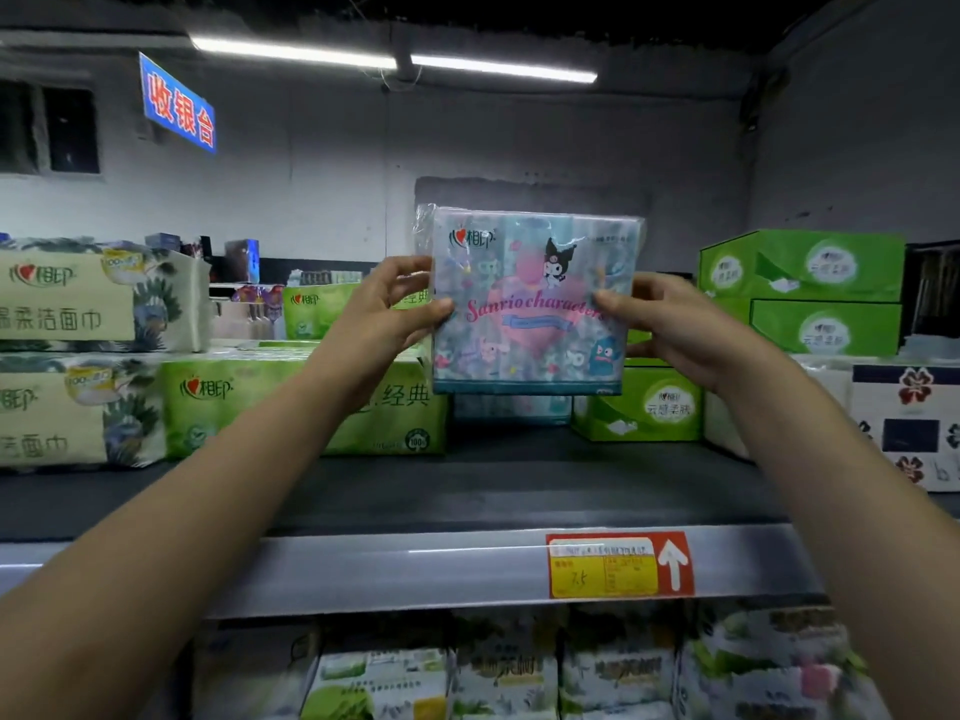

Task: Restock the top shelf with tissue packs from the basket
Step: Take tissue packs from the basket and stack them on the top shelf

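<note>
1. Along the bottom of the frame runs the front rail of the top shelf (pixel 415 569). It carries a red-and-yellow price tag (pixel 618 566) whose arrow points up at the slot above. The basket is out of view.
2. Just above the rail, the shelf board lies bare across the middle of the frame, giving a wide strip of open room in front of the stock.
3. Both arms reach up from the lower corners.
   - The left hand (pixel 400 304) grips the tissue pack (pixel 535 304) at its left edge, thumb on the printed face and fingers curled behind.
   - The right hand (pixel 670 330) grips the right edge the same way.
   - This two-sided hold probably keeps the soft pack square and facing outward.
4. The pack hangs upright at the centre of the frame, above the board and not yet set down.
5. Behind its lower edge a teal pack (pixel 514 407) fills the slot between the green packs (pixel 311 402) at the left and a green box (pixel 644 402) at the right. I cannot tell whether the held pack touches it.
6. That slot looks snug. The free room seems to be on top of the teal pack or on the bare board in front, and the neighbours' corners are the edges to clear.
7. Farthest back, above the stock, are a plain wall, a blue sign (pixel 179 103) at upper left and a light tube (pixel 395 59). The headroom is open.
</note>
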